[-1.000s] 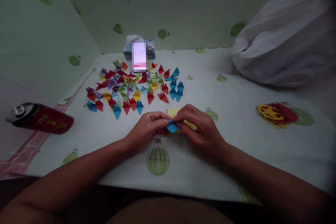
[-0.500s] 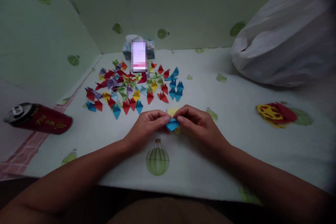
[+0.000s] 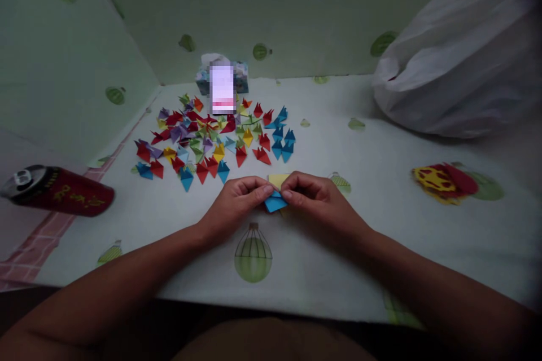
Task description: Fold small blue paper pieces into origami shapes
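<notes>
A small piece of folded blue paper (image 3: 276, 203) is pinched between my two hands, close above the table. My left hand (image 3: 242, 196) grips its left side between thumb and fingers. On its right side, my right hand (image 3: 314, 194) has thumb and forefinger closed on the paper. Just beyond my fingertips lies a pale yellow paper piece (image 3: 278, 181), partly hidden by my hands. Farther back, several small folded paper cranes (image 3: 204, 171) in red, blue, yellow, green and purple are spread over the cloth.
A dark red can (image 3: 68, 192) is at the left edge. Behind the cranes, a phone (image 3: 222, 87) with a blurred screen leans on a tissue box (image 3: 243, 77). A large white plastic bag (image 3: 457, 67) fills the back right. Red and yellow cut-outs (image 3: 442, 180) lie below it.
Both hands stay in place with the blue paper. More of its flat lower part now shows between my thumbs, and the view has shifted slightly.
</notes>
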### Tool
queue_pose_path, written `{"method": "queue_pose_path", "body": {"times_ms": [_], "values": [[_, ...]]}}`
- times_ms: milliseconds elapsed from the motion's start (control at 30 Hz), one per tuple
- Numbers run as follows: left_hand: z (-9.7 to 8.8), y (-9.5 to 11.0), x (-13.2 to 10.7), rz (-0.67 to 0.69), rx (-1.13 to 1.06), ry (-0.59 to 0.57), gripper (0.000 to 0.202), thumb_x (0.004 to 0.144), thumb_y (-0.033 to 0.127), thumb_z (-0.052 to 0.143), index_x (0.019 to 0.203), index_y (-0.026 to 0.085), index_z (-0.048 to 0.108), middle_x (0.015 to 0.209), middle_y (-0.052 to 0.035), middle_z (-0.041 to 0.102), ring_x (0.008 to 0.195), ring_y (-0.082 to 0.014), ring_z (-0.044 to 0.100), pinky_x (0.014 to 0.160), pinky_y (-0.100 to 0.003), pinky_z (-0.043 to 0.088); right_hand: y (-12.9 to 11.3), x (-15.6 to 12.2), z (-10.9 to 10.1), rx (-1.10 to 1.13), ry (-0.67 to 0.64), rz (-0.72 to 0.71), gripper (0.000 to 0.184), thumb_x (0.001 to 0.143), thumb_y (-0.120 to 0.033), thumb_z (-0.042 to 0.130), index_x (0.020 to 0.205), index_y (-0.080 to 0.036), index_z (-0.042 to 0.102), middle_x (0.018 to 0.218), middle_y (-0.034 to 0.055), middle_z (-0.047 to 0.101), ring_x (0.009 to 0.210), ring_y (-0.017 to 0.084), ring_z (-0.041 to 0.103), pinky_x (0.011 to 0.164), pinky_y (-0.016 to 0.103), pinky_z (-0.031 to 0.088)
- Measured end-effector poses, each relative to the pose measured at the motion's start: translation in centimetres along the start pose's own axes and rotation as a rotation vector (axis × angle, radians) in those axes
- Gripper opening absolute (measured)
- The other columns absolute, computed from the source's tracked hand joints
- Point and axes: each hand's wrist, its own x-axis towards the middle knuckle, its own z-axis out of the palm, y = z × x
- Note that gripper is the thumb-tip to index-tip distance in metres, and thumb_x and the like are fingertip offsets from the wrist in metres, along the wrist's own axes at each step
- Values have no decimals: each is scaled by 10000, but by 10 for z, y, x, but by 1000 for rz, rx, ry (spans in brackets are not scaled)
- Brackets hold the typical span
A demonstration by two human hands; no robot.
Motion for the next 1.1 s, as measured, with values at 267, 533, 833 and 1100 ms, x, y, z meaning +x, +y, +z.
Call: {"method": "queue_pose_path", "body": {"times_ms": [267,533,833,1100], "values": [[2,5,0,20,94,50,204,817,350,721,805,148,743,736,-2,684,676,-96,567,648,-207,443,-1,0,1,-192,27,-92,144,839,-274,642,747,-165,619,753,16,588,727,151,535,670,287,396],[1,4,1,15,130,65,205,807,358,714,803,158,756,732,-12,697,670,-111,572,647,-224,448,1,-2,3,-336,48,-182,130,860,-209,631,739,-170,604,763,22,602,720,152,550,672,285,412],[5,6,0,-22,34,59,189,727,309,785,805,147,726,719,1,689,650,-98,581,637,-217,456,2,-3,5,-350,72,-194,130,862,-178,617,734,-169,594,756,18,593,710,142,542,659,273,404],[4,9,0,18,132,107,222,757,355,762,763,140,708,701,-5,677,639,-107,574,635,-228,465,-4,-2,1,-163,2,-49,192,893,-280,574,735,-176,610,717,8,587,695,141,520,639,273,392]]}}
